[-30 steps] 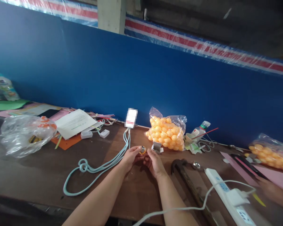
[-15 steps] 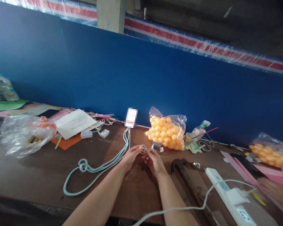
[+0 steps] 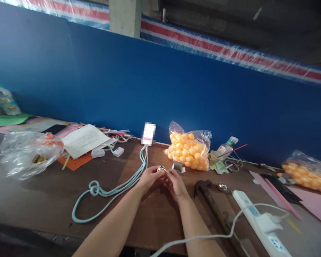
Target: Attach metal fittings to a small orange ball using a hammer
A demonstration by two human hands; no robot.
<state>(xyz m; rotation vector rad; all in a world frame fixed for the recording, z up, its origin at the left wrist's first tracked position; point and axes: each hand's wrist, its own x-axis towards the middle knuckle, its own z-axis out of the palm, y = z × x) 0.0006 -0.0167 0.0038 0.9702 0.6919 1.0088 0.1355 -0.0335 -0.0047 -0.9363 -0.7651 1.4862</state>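
Backdrop: blue partition point(image 3: 160, 82) at 12, striped sheeting point(image 3: 216, 44) above it, pale pillar point(image 3: 125, 18) btwn 11 & 12.
Counter: brown counter point(image 3: 101, 210), cluttered; clock dirs run from the held piece.
Shiny piece point(image 3: 161, 169): rounded, metallic, at clock centre btwn both hands, just above counter; too small for more detail.
L hand point(image 3: 149, 177): nr 8, thumb & fingers clamped on piece.
R hand point(image 3: 176, 184): nr 4, fingertips together at piece's edge; can't tell if gripping it.
Ball bag point(image 3: 188, 151): at 2, clear plastic, full of orange balls.
Grey box point(image 3: 178, 166): at 3, small, in front of ball bag.
Blue cord point(image 3: 133, 181): looped, approx 8–9, running up to pixelated white item point(image 3: 148, 134) btwn 11 & 12.
Hammer point(image 3: 216, 210): at 4, nr 2nd metallic piece point(image 3: 222, 186).
Power strip point(image 3: 253, 212): at 4, beyond hammer, w/ white plug in.
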